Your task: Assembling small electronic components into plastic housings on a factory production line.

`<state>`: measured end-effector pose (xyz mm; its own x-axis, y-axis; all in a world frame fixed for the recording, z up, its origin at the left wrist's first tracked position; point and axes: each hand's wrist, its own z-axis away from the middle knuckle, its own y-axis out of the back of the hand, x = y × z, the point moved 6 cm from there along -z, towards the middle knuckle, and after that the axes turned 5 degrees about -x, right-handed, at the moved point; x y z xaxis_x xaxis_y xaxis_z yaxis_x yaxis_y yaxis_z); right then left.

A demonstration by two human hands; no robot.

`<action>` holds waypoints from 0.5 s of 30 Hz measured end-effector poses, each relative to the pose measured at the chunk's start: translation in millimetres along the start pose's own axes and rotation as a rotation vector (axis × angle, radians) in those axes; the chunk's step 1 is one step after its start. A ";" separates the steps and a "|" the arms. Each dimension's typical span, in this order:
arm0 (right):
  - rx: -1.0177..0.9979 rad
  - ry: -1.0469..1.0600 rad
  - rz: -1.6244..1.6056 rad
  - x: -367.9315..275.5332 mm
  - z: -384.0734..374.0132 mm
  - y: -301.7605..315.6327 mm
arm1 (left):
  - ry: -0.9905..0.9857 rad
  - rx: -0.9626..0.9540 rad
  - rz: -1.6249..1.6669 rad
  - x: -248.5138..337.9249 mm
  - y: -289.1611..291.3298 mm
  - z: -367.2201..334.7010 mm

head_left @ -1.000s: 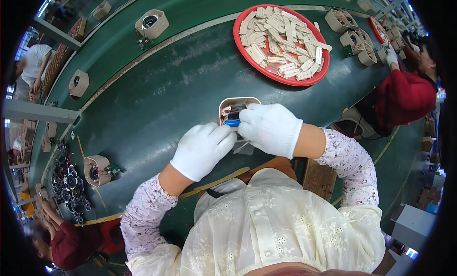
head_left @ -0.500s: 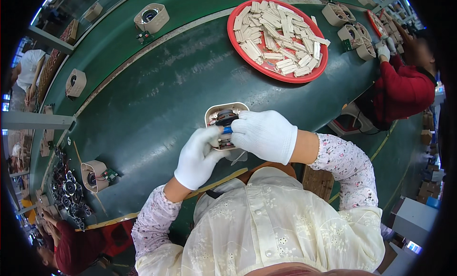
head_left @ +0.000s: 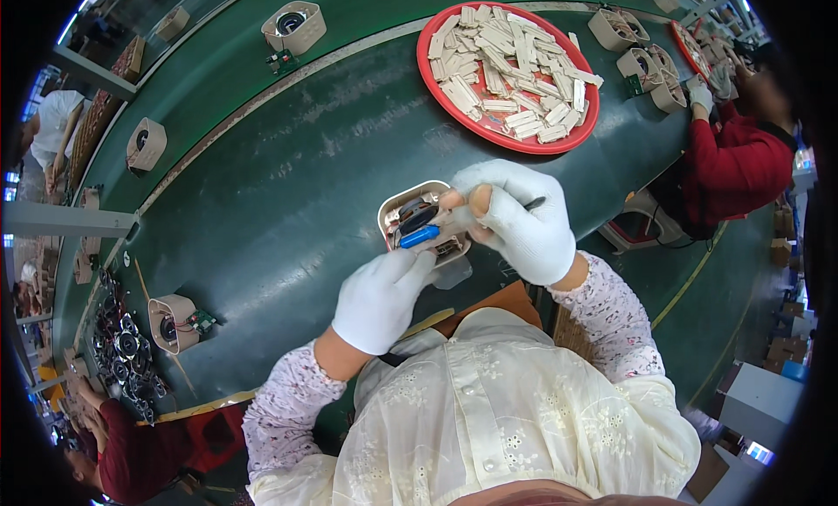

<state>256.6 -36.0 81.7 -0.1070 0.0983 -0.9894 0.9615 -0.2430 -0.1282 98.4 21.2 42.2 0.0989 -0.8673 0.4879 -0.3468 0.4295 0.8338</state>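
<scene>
A cream plastic speaker housing sits in front of me with its open side up. Inside are a dark round speaker and a blue cylindrical part. My white-gloved left hand is closed at the housing's near left edge, its fingertips against the rim just below the blue part. Over the housing's right side is my right hand, gloved but with bare thumb and fingertip. Its fingers are pinched together by the rim; a short dark tip sticks out behind them. What they pinch is blurred.
A red round tray of cream strips stands at the far right. Other housings stand on the green belt and at left, one with a circuit board. Loose speakers are heaped at left. Co-workers sit at both sides.
My right hand has drawn back to the right and turned, showing its bare thumb. The blue part now lies uncovered in the housing. Housings on the belt have shifted right.
</scene>
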 end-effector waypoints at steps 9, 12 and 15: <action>-0.009 0.095 -0.174 20.8 7.7 -18.2 | 0.021 -0.065 -0.001 0.5 -10.0 1.7; -0.032 0.163 -0.073 35.3 4.7 -14.7 | 0.004 0.012 0.041 -1.2 -8.1 1.4; -0.064 0.111 -0.094 33.3 5.1 -16.0 | -0.026 0.086 0.057 -2.0 -0.1 4.1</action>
<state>236.3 -33.7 50.4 -0.1720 0.2249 -0.9591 0.9631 -0.1661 -0.2116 94.4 21.8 40.1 0.0531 -0.8489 0.5259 -0.4301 0.4558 0.7793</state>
